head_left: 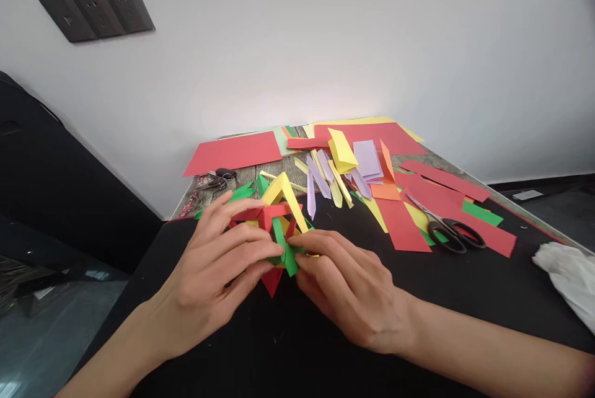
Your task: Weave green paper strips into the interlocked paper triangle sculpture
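A folded paper model (277,224) of interlocked red, green and yellow strips is between my two hands, above the black mat. My left hand (216,268) grips its left side, fingertips on the red and green strips. On the right, my right hand (346,283) pinches the model's lower right part, by a green strip end. A yellow strip forms a peak at the top, and a red point juts out below. My fingers hide parts of the model's sides.
Black-handled scissors (449,230) lie on red paper (478,221) at the right. Behind are lilac and yellow strips (320,178), a folded yellow piece (343,151) and red sheets (237,153). White tissue (569,277) is far right, small dark snips (220,178) back left.
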### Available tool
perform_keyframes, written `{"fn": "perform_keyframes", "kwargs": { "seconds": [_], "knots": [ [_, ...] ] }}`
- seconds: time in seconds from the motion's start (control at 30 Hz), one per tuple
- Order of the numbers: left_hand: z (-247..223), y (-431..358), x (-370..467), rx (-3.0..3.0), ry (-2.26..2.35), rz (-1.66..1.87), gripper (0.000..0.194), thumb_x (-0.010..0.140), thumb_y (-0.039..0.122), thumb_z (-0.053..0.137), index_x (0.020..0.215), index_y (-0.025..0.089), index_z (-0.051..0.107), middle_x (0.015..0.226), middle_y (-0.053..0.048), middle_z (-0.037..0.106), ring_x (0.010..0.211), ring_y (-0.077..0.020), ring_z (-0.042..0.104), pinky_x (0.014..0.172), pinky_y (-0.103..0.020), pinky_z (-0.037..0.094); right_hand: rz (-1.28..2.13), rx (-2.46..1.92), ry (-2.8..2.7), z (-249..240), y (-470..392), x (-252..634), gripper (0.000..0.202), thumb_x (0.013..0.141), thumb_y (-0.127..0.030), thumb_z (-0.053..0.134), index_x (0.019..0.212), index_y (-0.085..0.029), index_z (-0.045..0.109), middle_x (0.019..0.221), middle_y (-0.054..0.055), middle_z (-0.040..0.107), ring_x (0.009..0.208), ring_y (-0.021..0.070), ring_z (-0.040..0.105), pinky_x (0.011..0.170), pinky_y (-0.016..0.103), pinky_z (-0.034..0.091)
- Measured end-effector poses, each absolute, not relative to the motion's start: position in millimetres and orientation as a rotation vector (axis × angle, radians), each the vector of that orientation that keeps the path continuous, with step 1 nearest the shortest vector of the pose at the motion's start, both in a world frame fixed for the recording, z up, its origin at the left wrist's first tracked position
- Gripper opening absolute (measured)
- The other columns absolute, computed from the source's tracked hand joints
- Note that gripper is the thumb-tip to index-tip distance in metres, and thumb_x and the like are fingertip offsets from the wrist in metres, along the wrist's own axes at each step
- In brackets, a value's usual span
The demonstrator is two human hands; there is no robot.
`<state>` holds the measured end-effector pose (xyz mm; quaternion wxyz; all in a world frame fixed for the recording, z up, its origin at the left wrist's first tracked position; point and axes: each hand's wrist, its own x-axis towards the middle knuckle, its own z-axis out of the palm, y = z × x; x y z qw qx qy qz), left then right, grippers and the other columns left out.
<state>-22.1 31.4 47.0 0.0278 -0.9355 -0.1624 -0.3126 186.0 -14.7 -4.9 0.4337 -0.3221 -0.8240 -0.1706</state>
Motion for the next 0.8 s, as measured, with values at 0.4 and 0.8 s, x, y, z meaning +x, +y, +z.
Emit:
{"fn": "perform_keyframes", "kwargs": {
  "seconds": [0.4, 0.8],
  "knots": [
    [46.0, 33.4, -21.8, -2.886, -0.502, -0.952, 0.028, 0.083, 0.0, 0.061, 0.104, 0.018, 0.061, 0.092, -0.003, 0.068, 0.118, -0.0247, 0.052, 0.11, -0.057, 0.034, -0.31, -0.866, -2.062, -0.1, -16.2, 182.7, 0.012, 0.09, -0.004, 0.051, 0.083, -0.009, 0.061, 0.095, 0.015, 0.071, 0.08, 0.023, 0.068, 0.062, 0.031, 0.058],
    [46.4, 31.3, -22.9, -2.866, -0.525, -0.935, 0.026, 0.083, 0.005, 0.064, 0.105, 0.019, 0.06, 0.091, -0.004, 0.068, 0.121, -0.0268, 0.052, 0.109, -0.058, 0.035, -0.162, -0.821, -1.999, 1.8, -12.8, 184.2, 0.016, 0.095, -0.026, 0.058, 0.1, -0.012, 0.057, 0.098, 0.011, 0.072, 0.087, 0.0187, 0.07, 0.073, 0.029, 0.06]
  ]
}}
